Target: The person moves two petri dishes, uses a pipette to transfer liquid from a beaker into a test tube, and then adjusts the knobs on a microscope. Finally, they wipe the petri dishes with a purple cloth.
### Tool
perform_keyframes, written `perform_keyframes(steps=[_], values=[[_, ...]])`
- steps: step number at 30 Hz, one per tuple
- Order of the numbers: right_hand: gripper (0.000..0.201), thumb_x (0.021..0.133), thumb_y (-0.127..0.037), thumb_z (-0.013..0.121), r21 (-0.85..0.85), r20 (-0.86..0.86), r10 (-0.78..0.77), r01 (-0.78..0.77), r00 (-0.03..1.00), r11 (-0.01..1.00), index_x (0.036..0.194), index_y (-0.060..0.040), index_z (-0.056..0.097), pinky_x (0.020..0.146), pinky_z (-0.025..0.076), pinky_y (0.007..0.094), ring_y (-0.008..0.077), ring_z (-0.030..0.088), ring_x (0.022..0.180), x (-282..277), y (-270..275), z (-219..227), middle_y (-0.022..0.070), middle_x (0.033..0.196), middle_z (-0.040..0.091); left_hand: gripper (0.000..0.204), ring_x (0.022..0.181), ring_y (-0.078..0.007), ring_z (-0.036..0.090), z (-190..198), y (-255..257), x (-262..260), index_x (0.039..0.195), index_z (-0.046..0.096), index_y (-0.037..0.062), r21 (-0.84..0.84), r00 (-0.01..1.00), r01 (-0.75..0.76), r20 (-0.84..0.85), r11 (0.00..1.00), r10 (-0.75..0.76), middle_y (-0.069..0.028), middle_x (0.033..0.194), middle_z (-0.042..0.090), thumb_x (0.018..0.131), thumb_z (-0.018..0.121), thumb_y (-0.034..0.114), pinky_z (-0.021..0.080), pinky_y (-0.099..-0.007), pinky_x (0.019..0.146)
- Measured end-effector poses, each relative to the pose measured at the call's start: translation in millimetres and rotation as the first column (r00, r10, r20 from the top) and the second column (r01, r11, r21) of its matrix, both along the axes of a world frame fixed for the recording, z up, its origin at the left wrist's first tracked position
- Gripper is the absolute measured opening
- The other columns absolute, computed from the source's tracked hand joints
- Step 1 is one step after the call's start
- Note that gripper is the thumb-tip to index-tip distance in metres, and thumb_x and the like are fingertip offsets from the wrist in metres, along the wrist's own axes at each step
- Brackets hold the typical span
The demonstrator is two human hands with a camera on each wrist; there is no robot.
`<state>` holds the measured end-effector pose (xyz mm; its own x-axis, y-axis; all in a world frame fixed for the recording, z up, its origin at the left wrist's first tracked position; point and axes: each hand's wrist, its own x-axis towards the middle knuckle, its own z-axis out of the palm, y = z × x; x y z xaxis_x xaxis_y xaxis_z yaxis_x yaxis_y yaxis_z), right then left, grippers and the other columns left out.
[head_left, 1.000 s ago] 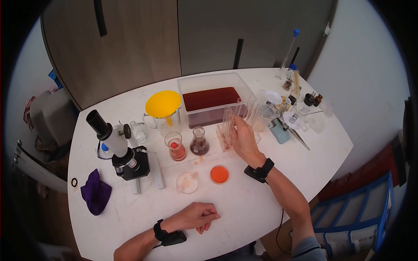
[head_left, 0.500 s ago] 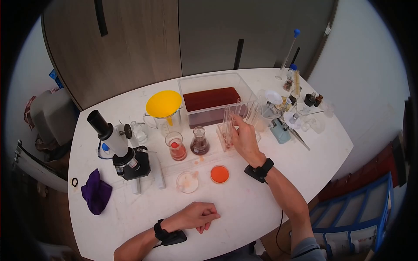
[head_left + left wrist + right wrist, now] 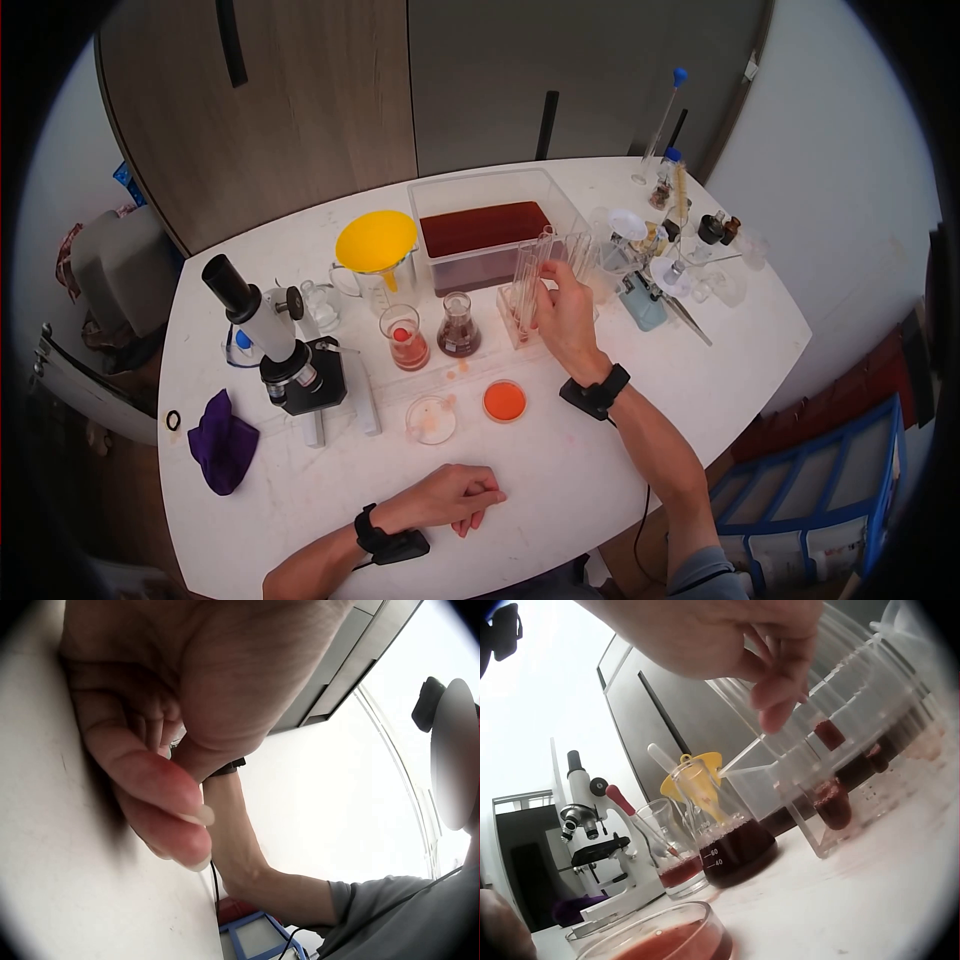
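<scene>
My right hand (image 3: pixel 565 318) is at the clear test tube rack (image 3: pixel 518 325), thumb and fingers pinching the upper part of a glass test tube (image 3: pixel 531 285). Other tubes stand around the fingers. Dark red liquid (image 3: pixel 832 804) lies in the bottom of a tube in the right wrist view, where the fingertips (image 3: pixel 776 712) are up against the glass; the exact grip is partly hidden. My left hand (image 3: pixel 455 497) rests on the white table near its front edge, fingers loosely curled and holding nothing. The left wrist view shows its relaxed fingertips (image 3: pixel 184 817) close together.
Left of the rack stand a dark-liquid flask (image 3: pixel 458 330) and a beaker (image 3: pixel 407 345) with a red-bulbed dropper. Behind is a tub of red liquid (image 3: pixel 485 225). Petri dishes (image 3: pixel 504 401) lie in front, a microscope (image 3: pixel 285 340) at left, small glassware (image 3: pixel 670 270) at right.
My right hand has shifted very slightly at the tubes, its fingers a little to the right and higher. The left hand has stayed where it was.
</scene>
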<state>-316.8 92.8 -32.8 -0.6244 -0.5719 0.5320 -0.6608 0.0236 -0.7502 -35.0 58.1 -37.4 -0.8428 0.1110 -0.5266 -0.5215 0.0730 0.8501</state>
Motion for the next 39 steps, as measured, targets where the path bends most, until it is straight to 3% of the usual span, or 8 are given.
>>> perform_keyframes(steps=[4,10,15,19,22,25,28,39], values=[[0.02,0.097,-0.002,0.065,-0.082,0.139,0.031,-0.02,0.99,0.996,0.113,0.0076,0.057,0.048,0.05,0.0312,0.0191,0.068,0.055,15.1,9.3,31.0,0.0206,0.096,0.074,0.026,0.055,-0.0103,0.064,-1.4,0.3,1.0,0.101,0.064,0.0005,-0.006,1.0,-0.002,-0.017,1.0,0.002,-0.004,0.067,0.066,0.107,0.059,0.026,0.049,-0.0239,0.05],[0.018,0.094,0.003,0.065,-0.196,0.106,0.093,-0.071,0.99,0.978,0.111,0.0047,0.058,0.05,0.049,0.0211,0.0075,0.065,0.06,31.9,54.6,75.6,0.0135,0.104,0.075,0.024,0.052,-0.0105,0.064,0.7,-0.3,0.2,0.098,0.064,-0.001,0.012,0.999,-0.025,-0.031,1.0,0.025,-0.0045,0.066,0.065,0.106,0.06,0.022,0.049,-0.0239,0.049],[0.019,0.093,0.005,0.066,-0.086,0.226,0.176,-0.16,0.958,0.983,0.11,0.002,0.059,0.064,0.05,0.0179,0.0063,0.065,0.076,44.3,96.8,87.9,0.0113,0.11,0.075,0.024,0.052,-0.0106,0.063,0.2,-1.0,-0.3,0.097,0.064,-0.0013,0.045,0.999,-0.044,-0.011,0.998,0.045,-0.0048,0.066,0.065,0.105,0.061,0.021,0.049,-0.0242,0.048],[0.017,0.092,0.006,0.066,-0.006,0.232,0.15,-0.153,0.961,0.988,0.109,0.0033,0.06,0.077,0.051,0.0225,0.0149,0.072,0.097,47.5,112.0,84.3,0.0091,0.104,0.074,0.024,0.051,-0.0109,0.063,-1.2,-2.0,-1.1,0.094,0.063,-0.0009,0.027,0.999,-0.047,-0.016,0.998,0.048,-0.0048,0.065,0.064,0.105,0.061,0.02,0.05,-0.0245,0.048],[0.013,0.093,0.005,0.066,0.021,0.18,0.179,-0.186,0.967,0.982,0.105,0.0031,0.062,0.075,0.052,0.0257,0.0181,0.073,0.105,45.0,115.0,69.6,0.0092,0.098,0.073,0.024,0.051,-0.0116,0.063,-3.7,-2.2,1.3,0.094,0.062,-0.0009,0.033,0.998,-0.056,-0.039,0.998,0.057,-0.0051,0.064,0.065,0.105,0.061,0.02,0.05,-0.025,0.048],[0.016,0.089,0.006,0.068,0.205,-0.019,0.261,-0.252,0.965,0.946,0.104,0.0024,0.066,0.074,0.053,0.03,0.0227,0.074,0.096,37.5,116.0,52.3,0.0113,0.095,0.073,0.023,0.051,-0.0122,0.064,-3.4,-3.1,0.2,0.094,0.062,-0.0007,0.021,0.997,-0.04,-0.064,0.999,0.042,-0.0056,0.064,0.065,0.105,0.061,0.02,0.05,-0.0255,0.048],[0.03,0.079,0.005,0.072,0.407,-0.52,0.323,-0.103,0.79,0.907,0.108,0.0003,0.07,0.071,0.054,0.0383,0.0307,0.066,0.079,33.6,112.7,38.8,0.0123,0.092,0.07,0.023,0.051,-0.0126,0.064,-3.3,-2.5,0.3,0.095,0.062,-0.0006,0.002,0.998,-0.033,-0.051,0.999,0.033,-0.0058,0.064,0.065,0.105,0.062,0.02,0.051,-0.0258,0.048],[0.044,0.074,0.001,0.069,0.686,-0.633,0.562,0.049,0.532,0.726,0.117,0.0034,0.067,0.085,0.05,0.041,0.0301,0.061,0.096,27.3,114.2,29.7,0.015,0.1,0.062,0.024,0.051,-0.0133,0.064,-4.3,-2.9,1.2,0.092,0.061,-0.0012,0.016,0.997,-0.041,-0.072,0.999,0.042,-0.0062,0.064,0.065,0.105,0.062,0.019,0.051,-0.0263,0.048]])
